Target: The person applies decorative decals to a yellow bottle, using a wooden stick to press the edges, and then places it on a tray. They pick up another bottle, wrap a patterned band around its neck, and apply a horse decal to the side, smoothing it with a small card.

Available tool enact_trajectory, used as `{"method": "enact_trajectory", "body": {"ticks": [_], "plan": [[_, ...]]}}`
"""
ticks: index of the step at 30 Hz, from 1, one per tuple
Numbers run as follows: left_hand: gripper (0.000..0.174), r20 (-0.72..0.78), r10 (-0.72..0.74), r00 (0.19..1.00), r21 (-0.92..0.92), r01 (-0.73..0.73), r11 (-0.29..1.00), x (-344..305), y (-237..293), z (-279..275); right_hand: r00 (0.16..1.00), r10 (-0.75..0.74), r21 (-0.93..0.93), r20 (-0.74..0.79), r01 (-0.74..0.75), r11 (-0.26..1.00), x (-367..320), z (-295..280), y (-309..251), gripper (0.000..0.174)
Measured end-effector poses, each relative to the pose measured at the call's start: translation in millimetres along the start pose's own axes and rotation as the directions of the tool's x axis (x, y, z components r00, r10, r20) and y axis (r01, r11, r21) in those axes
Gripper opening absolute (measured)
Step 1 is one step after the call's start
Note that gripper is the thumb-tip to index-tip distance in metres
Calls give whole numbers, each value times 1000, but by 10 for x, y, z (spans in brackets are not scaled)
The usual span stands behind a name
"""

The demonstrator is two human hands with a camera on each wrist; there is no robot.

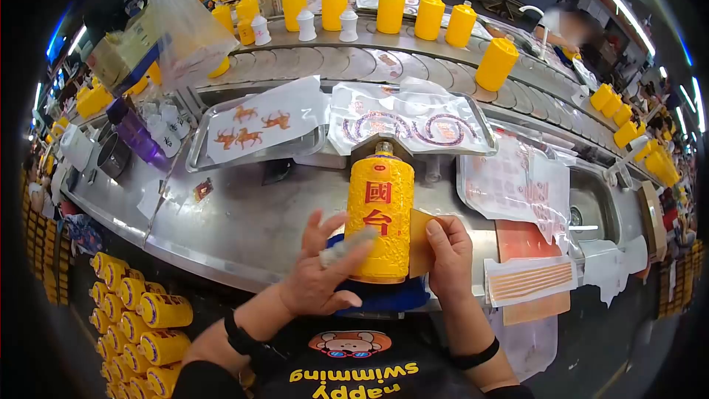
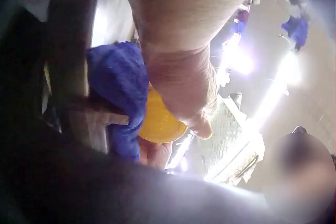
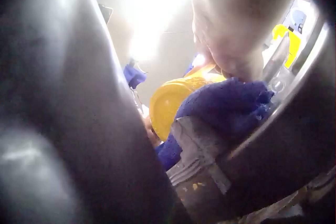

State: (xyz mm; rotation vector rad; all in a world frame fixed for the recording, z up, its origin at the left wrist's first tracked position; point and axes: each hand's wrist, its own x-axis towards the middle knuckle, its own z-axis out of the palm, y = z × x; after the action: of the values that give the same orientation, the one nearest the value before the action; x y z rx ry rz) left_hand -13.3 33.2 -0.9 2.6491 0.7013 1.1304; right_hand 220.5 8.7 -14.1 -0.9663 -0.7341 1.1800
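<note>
A yellow bottle (image 1: 379,251) with red characters and a clear neck lies on a blue cloth (image 1: 399,300) at the counter's front edge, its top against a dark holder. My left hand (image 1: 317,273), one finger wrapped in white, spreads its fingers over the bottle's left side. At its right side my right hand (image 1: 449,255) pinches a flat tan piece (image 1: 419,244) between thumb and fingers. In the left wrist view my left hand (image 2: 181,85) is beside the bottle (image 2: 157,121). The right wrist view shows the bottle's base (image 3: 167,107), the cloth (image 3: 223,108) and my right hand (image 3: 236,40).
Behind the bottle, trays hold printed sheets (image 1: 255,124). To the right are more sheets (image 1: 509,185), a strip sheet (image 1: 530,281) and a sink (image 1: 594,210). A conveyor (image 1: 317,66) with yellow bottles runs behind. Stacked bottles (image 1: 164,310) stand lower left; people are beyond the conveyor.
</note>
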Motion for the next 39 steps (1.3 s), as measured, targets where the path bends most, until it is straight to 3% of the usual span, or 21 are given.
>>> {"method": "enact_trajectory", "body": {"ticks": [3,10,13,16,19,21,23,28,30,33,36,39], "plan": [[58,34,112,993,-1,-112,994,332,-190,-49,1000,-20,-11,-16,19,1000,-28,4,-20,13],[45,63,114,991,-55,-111,992,912,-624,-40,997,-48,-105,-53,42,994,-92,-89,-94,11],[44,78,222,972,10,-223,975,807,-518,-40,994,-101,-138,-47,94,986,-148,-147,-159,10],[46,182,253,950,-34,-251,967,558,-177,-83,993,-119,-290,-25,107,951,-237,-225,-342,18],[48,201,220,954,-38,-217,975,418,-68,-112,957,-254,-661,143,284,695,-192,-512,-507,26],[48,146,159,976,-49,-153,987,361,-99,-89,896,-411,-687,170,407,602,-90,-609,-692,20],[53,80,121,989,-33,-119,992,293,-118,-40,784,-514,-838,349,506,203,64,-812,-983,19],[58,-50,-34,998,-100,29,995,8,-145,79,914,-283,-955,292,261,-143,684,-1654,-1455,24],[59,-86,-68,994,-115,58,992,-57,-141,111,979,-145,-969,141,106,-223,1037,-2080,-1549,31],[59,-96,-96,991,-132,83,988,-155,-143,154,983,-139,-917,-120,-163,-363,1190,-2467,-1612,35],[59,-102,-158,982,-159,141,977,-251,-161,189,971,-91,-898,-222,-240,-370,1185,-2871,-1572,41],[60,-107,-203,973,-168,184,969,-304,-192,206,984,-80,-907,-156,-175,-383,1071,-3007,-1483,44]]}}
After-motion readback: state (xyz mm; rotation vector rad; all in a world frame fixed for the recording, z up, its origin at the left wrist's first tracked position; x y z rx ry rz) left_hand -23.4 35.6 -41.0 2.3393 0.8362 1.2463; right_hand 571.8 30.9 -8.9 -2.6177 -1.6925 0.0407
